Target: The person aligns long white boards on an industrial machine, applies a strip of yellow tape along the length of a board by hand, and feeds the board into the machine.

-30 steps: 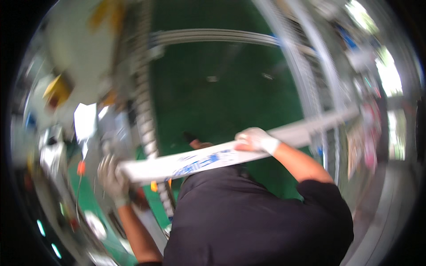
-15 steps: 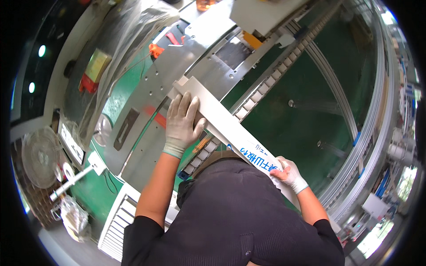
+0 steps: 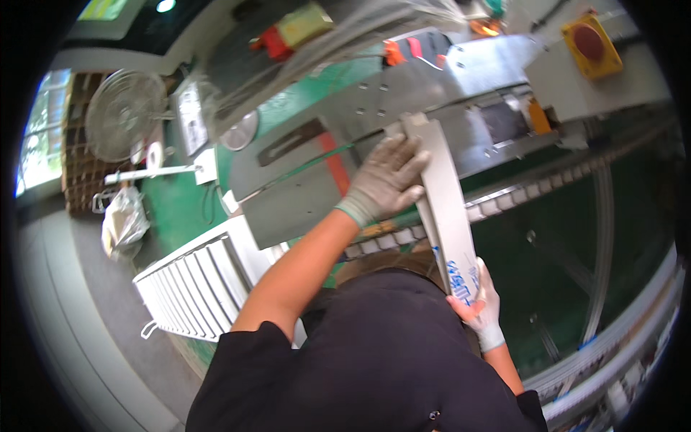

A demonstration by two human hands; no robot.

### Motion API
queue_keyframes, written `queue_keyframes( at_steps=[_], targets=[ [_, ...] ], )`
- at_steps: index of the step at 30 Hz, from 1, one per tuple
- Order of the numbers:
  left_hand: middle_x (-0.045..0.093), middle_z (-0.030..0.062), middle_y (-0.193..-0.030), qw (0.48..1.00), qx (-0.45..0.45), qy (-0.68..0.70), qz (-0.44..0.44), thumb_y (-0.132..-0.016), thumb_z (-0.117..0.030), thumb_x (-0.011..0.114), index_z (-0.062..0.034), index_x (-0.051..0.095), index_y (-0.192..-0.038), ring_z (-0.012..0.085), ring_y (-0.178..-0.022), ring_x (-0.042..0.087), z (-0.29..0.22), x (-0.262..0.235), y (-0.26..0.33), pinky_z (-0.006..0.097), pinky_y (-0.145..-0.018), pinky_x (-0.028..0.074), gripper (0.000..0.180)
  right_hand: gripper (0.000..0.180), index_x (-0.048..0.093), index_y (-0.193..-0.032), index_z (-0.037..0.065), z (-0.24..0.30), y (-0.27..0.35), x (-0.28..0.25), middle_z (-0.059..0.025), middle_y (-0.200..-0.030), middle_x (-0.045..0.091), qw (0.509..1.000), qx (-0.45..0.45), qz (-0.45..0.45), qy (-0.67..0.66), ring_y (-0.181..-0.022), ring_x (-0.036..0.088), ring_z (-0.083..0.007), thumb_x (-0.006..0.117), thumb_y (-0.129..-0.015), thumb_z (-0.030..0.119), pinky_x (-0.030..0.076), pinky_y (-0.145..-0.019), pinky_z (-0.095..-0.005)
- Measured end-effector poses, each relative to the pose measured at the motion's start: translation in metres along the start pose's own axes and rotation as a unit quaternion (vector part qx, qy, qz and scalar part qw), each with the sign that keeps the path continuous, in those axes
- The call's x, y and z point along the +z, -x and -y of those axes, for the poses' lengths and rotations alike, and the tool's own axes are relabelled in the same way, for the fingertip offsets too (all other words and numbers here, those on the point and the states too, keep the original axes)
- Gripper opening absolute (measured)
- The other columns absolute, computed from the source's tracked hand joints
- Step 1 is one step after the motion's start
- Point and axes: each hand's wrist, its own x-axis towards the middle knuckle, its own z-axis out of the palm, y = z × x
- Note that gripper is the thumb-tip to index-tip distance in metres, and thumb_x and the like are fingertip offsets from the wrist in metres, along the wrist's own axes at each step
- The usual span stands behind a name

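White and smooth-faced, the long strip (image 3: 448, 194) is held in front of the body, its far end over the metal table (image 3: 493, 72) and its middle crossing above the roller track (image 3: 515, 196). Whether that far end is rested on the metal or kept clear of it cannot be told. Blue printing (image 3: 458, 281) is seen on the near part, and a second pale edge is shown along the left side; whether it belongs to another strip underneath or to a flange is unclear.

The far portion is steadied by the gloved left hand (image 3: 385, 180), whose fingers are stretched out and slightly spread at the strip's left edge, not wrapped around it. The near part is pinched by the gloved right hand (image 3: 484, 306), the thumb laid across the face by the printing and the other fingers set along the right edge, partly hidden.

From its long, straight form, the strip is judged stiff and fairly light, though liable to flex if gripped at one end only. Some slipperiness may be expected of the face, and the corners could be chipped. A hold is best taken on both long edges, with the hands well apart.
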Motion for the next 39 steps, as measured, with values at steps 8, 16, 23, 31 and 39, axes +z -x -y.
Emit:
queue_keyframes(
  at_steps=[8,16,23,31,39],
  targets=[
    [0.035,0.0156,-0.172,0.998,-0.011,0.06,-0.019,-0.096,-0.044,0.064,-0.0175,0.047,-0.16,0.0392,-0.161,0.028,-0.01,0.0,-0.01,0.053,-0.134,0.02,0.071,0.104,0.044,-0.158,-0.004,-0.02,0.009,0.019,-0.0255,-0.144,0.063,0.998,-0.033,-0.055,0.018,-0.129,0.066,-0.0383,0.09,-0.074,0.036,0.052,-0.111,-0.0433],
    [0.034,0.0171,-0.172,0.992,-0.032,0.117,-0.021,-0.099,-0.045,0.06,-0.0159,0.046,-0.159,0.0402,-0.16,0.028,-0.012,-0.01,-0.011,0.056,-0.133,0.02,0.068,0.094,0.048,-0.154,-0.003,0.013,0.005,0.027,-0.0152,-0.13,0.068,0.996,0.031,-0.041,-0.078,-0.117,0.067,-0.0254,0.085,-0.074,0.027,0.052,-0.105,-0.0364],
    [0.028,0.0255,-0.172,0.984,-0.075,0.147,-0.067,-0.096,-0.046,0.064,-0.0155,0.042,-0.162,0.044,-0.16,0.026,-0.011,-0.002,-0.011,0.058,-0.132,0.019,0.076,0.09,0.049,-0.151,-0.004,-0.026,0.014,0.034,-0.0158,-0.129,0.068,0.995,0.047,-0.065,-0.063,-0.116,0.067,-0.0253,0.085,-0.073,0.025,0.052,-0.105,-0.0376],
    [0.035,0.0232,-0.169,0.98,-0.11,0.151,-0.069,-0.098,-0.048,0.063,-0.0018,0.039,-0.162,0.0415,-0.161,0.027,-0.012,-0.006,-0.015,0.055,-0.13,0.022,0.083,0.086,0.048,-0.149,-0.004,-0.027,0.015,0.03,-0.013,-0.125,0.068,0.992,0.068,-0.05,-0.095,-0.11,0.068,-0.0223,0.084,-0.075,0.017,0.055,-0.099,-0.0353],
    [0.03,0.0175,-0.175,0.986,-0.131,0.107,0.009,-0.099,-0.053,0.057,-0.0014,0.038,-0.163,0.0364,-0.164,0.024,-0.017,-0.006,-0.024,0.054,-0.13,0.023,0.085,0.086,0.051,-0.148,-0.005,-0.034,0.019,0.024,-0.017,-0.131,0.069,0.998,0.023,-0.063,0.014,-0.117,0.069,-0.0276,0.086,-0.075,0.025,0.053,-0.106,-0.0388]
  ],
)
